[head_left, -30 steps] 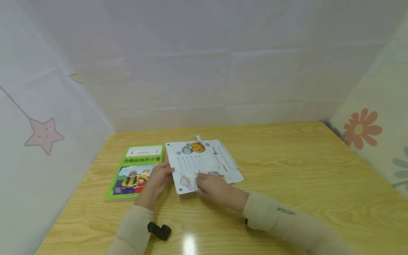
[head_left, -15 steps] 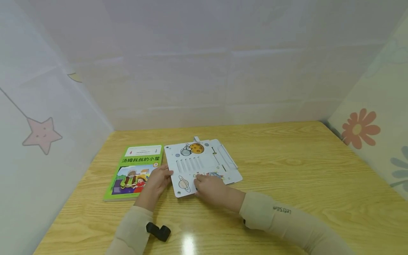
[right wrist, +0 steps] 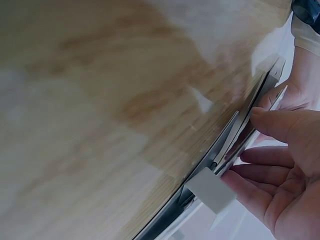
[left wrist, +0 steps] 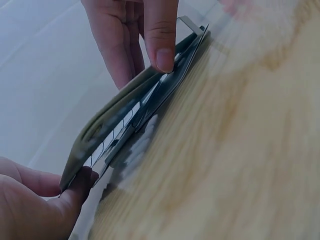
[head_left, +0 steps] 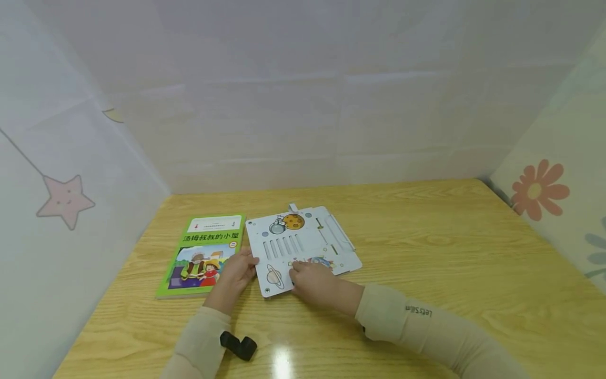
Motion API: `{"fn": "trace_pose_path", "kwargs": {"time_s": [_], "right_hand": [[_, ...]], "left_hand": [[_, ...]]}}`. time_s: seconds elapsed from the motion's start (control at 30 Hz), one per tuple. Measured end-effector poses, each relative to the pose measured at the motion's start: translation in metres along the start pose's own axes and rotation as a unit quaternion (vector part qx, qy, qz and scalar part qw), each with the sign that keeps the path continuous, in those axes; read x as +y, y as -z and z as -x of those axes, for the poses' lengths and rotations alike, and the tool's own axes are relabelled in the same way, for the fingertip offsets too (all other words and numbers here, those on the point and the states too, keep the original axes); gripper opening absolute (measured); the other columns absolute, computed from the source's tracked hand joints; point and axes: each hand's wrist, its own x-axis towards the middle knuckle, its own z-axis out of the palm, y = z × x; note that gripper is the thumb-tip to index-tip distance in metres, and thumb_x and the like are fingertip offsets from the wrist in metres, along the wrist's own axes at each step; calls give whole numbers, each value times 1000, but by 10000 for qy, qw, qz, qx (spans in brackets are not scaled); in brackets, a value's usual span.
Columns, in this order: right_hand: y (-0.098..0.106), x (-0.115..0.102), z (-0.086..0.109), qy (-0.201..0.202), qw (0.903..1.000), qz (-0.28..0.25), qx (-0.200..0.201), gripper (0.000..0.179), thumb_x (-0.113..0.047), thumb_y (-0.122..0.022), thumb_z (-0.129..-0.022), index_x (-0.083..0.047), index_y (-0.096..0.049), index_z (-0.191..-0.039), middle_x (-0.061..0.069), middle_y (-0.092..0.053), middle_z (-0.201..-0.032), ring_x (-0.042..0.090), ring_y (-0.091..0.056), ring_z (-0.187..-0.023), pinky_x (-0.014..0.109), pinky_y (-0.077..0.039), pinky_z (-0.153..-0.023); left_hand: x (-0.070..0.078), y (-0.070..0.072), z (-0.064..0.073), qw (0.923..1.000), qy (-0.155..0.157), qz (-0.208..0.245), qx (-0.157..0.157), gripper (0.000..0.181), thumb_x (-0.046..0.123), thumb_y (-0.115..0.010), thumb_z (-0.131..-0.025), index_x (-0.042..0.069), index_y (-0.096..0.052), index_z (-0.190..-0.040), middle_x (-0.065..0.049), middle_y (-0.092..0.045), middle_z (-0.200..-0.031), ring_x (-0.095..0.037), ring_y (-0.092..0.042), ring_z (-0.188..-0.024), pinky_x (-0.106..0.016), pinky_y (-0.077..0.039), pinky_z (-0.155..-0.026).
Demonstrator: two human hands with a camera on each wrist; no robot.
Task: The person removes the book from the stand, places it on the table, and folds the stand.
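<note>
A white book stand (head_left: 307, 239) with slots and printed planets, an astronaut and a rocket is tilted above the table, right of a green picture book (head_left: 201, 258). My left hand (head_left: 236, 273) pinches its left edge. At the front edge, my right hand (head_left: 314, 283) grips it, thumb on the underside in the right wrist view. Seen edge-on in the left wrist view, the stand's panels (left wrist: 107, 117) are parted by a narrow gap. A grey tab (right wrist: 212, 189) juts from the stand beside my right hand in the right wrist view. Some right fingertips are hidden in the head view.
The wooden table (head_left: 450, 252) extends to the right of the stand. Pale cloth walls (head_left: 331, 95) stand behind and at both sides. A black wrist mount (head_left: 239, 346) sits at the left sleeve.
The stand's front left corner has come slightly lower and nearer to me. Its slots show more plainly. Both hands keep hold of it, and the green book stays put.
</note>
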Motion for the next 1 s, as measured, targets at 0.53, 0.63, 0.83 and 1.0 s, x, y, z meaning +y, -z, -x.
{"fn": "trace_pose_path", "kwargs": {"time_s": [0.53,0.63,0.83,1.0], "right_hand": [[-4,-1,3,76,9999,5,66,22,-24,-59,-79,-3,-60,-86,7,-57,-88,19,-55,-86,28,-48,-64],[-3,1,3,8,9997,-219,-65,22,-23,-58,-81,-3,-60,-90,8,-57,-93,20,-54,-92,30,-47,-71],[-4,10,4,-100,9932,-1122,-277,23,-23,-54,-83,-6,-60,-96,9,-55,-111,21,-49,-104,32,-40,-86],[2,22,12,-176,9867,-1616,-45,35,-26,-52,-85,-1,-56,-110,9,-51,-117,20,-45,-110,31,-36,-91]], "left_hand": [[-8,-7,-1,9982,-14,-491,343,45,-18,-34,-77,-14,-37,-122,-29,-41,-121,-27,-49,-98,-25,-46,-73],[-9,-8,-1,9976,-54,-547,415,45,-18,-35,-77,-14,-37,-121,-29,-41,-120,-30,-47,-100,-28,-45,-78],[-9,-8,0,9972,-69,-531,514,46,-18,-34,-77,-13,-37,-122,-28,-41,-121,-34,-44,-106,-34,-41,-85],[-8,-7,2,9973,-39,-480,557,46,-17,-35,-77,-12,-37,-123,-26,-41,-122,-33,-42,-108,-35,-39,-87]]}}
